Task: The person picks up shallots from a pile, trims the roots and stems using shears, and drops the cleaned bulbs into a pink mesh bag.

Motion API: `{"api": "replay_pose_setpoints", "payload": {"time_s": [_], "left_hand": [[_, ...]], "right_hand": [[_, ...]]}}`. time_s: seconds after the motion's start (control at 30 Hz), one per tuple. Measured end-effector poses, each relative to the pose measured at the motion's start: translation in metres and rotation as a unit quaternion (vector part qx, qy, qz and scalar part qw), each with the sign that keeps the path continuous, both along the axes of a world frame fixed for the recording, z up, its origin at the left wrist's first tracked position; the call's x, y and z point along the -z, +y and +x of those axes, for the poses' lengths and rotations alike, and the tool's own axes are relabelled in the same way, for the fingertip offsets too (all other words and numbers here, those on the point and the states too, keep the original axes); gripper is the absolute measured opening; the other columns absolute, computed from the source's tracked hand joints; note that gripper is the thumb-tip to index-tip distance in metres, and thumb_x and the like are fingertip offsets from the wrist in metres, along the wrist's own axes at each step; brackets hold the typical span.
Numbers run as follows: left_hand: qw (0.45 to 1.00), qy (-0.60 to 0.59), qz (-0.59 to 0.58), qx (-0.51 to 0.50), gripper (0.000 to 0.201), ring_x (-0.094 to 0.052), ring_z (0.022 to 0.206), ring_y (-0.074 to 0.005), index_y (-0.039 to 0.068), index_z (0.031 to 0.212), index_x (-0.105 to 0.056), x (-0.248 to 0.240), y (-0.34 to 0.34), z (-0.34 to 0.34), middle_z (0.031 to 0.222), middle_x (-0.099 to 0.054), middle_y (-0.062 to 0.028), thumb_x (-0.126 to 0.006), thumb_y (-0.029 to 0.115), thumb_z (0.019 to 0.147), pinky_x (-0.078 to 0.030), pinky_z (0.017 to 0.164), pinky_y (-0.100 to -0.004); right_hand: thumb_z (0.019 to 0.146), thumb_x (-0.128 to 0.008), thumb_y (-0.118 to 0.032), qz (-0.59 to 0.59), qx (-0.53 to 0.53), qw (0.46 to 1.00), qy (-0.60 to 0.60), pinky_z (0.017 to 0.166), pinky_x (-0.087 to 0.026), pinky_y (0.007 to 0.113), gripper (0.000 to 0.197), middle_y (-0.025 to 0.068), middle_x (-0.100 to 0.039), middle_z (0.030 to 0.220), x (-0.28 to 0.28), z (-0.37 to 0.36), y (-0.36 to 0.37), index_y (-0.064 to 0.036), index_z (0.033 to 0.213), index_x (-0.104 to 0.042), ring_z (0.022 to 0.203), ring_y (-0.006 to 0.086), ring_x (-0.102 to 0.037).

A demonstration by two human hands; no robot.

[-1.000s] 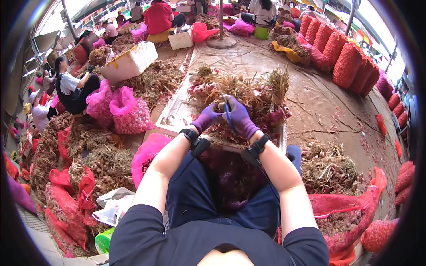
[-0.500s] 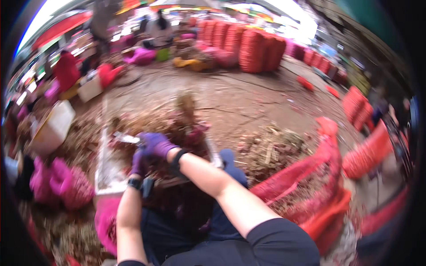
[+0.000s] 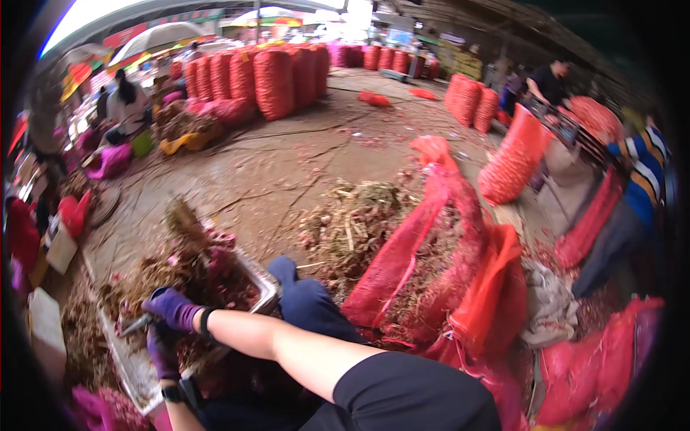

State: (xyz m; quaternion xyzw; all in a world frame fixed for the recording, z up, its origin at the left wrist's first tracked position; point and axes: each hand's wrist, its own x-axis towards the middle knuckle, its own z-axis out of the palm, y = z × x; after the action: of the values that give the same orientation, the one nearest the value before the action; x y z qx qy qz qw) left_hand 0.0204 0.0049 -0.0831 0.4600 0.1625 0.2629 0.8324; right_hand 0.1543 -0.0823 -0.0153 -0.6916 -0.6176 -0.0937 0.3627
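Note:
Both my hands wear purple gloves and are close together over a white box [image 3: 269,291] holding dried, straw-like stalks and small reddish bulbs. My right hand [image 3: 172,309] is closed, and a narrow grey metal tool [image 3: 135,325] sticks out to the left from it; its exact kind is unclear. Just below, my left hand [image 3: 164,352] is curled, its fingers partly hidden. What it holds cannot be made out. A bundle of dry stalks [image 3: 185,219] with reddish bulbs rises at the box's far side.
Right of my knee lies a heap of dry stalks [image 3: 352,223]. Beside it is an open red mesh sack [image 3: 392,266] with stalks and debris. Full red sacks [image 3: 273,85] stand at the back. People work at the far right, near a tilted full sack [image 3: 514,158].
My view has swung to the right, so the box and my hands appear lower and farther left. My hands stay together over the box, with the metal tool still sticking out.

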Motion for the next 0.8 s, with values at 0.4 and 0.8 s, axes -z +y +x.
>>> {"api": "replay_pose_setpoints", "payload": {"time_s": [0.4,0.8], "left_hand": [[0.996,0.076,0.015,0.038,0.023,-0.060,0.088,-0.0176,0.009,0.102,-0.060,-0.012,-0.007,-0.024,0.098,-0.064,-0.0043,-0.051,0.029,0.097,-0.050,0.076,-0.0332],[0.913,0.124,0.383,0.064,0.034,-0.060,0.107,-0.0194,0.003,0.126,-0.054,-0.020,0.014,-0.073,0.119,-0.062,-0.0096,-0.052,0.016,0.095,-0.049,0.092,-0.0346]], "right_hand": [[0.089,-0.051,-0.017,-0.059,0.192,0.980,0.010,0.064,-0.049,0.041,0.010,0.0124,-0.062,0.077,0.007,0.042,0.007,-0.0116,0.090,-0.059,0.076,0.0296,-0.065],[0.076,-0.067,-0.033,0.025,0.010,0.952,0.306,0.063,-0.048,0.044,0.030,0.0155,-0.066,0.076,-0.068,-0.014,-0.084,-0.0061,0.088,-0.061,0.070,0.0335,-0.064]]}}
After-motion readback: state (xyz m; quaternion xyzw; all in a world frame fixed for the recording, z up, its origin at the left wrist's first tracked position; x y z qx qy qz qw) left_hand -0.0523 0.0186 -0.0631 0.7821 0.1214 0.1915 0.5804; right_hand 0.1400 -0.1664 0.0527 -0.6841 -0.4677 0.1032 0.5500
